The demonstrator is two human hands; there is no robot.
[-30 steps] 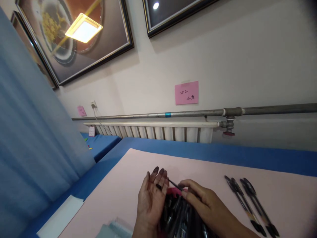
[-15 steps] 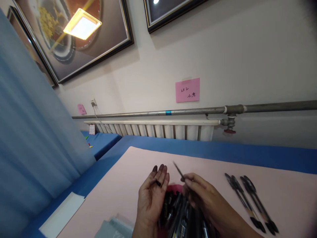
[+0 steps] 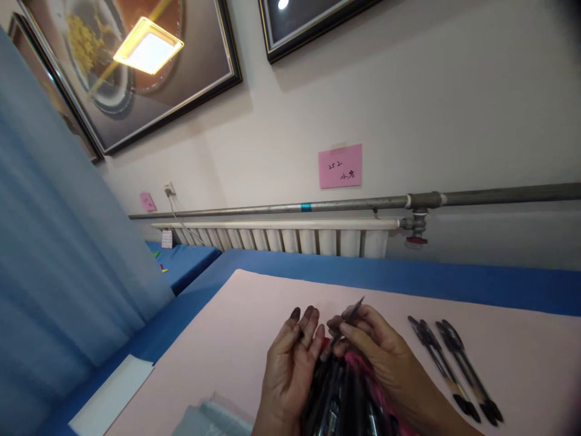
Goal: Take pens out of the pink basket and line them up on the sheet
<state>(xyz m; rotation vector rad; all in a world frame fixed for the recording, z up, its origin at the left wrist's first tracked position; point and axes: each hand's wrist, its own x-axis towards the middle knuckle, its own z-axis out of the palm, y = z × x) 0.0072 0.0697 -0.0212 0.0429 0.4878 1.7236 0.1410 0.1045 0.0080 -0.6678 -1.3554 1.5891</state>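
Observation:
My right hand point(image 3: 376, 345) holds a dark pen point(image 3: 351, 313) between thumb and fingers, its pointed end slanting up and to the right. Beside it, my left hand point(image 3: 295, 357) is turned palm up, thumb bent in against a small black piece point(image 3: 302, 334), mostly hidden by the fingers. Dark smudges mark the fingertips. Below and between both hands lies a heap of black pens point(image 3: 336, 393), with bright pink material point(image 3: 363, 369) around it. The lower part of the heap runs out of view.
Several capped black pens point(image 3: 454, 363) lie in a row on the pink sheet point(image 3: 218, 339) to the right. A grey-blue folded item point(image 3: 211, 419) and a white paper point(image 3: 111, 396) are at the left. Behind the blue table surface point(image 3: 318, 263) stands a radiator point(image 3: 290, 239).
The right hand has tipped its pen from leaning left to leaning right. The left hand has shifted right, closer to it, and its thumb has moved in over the small black piece.

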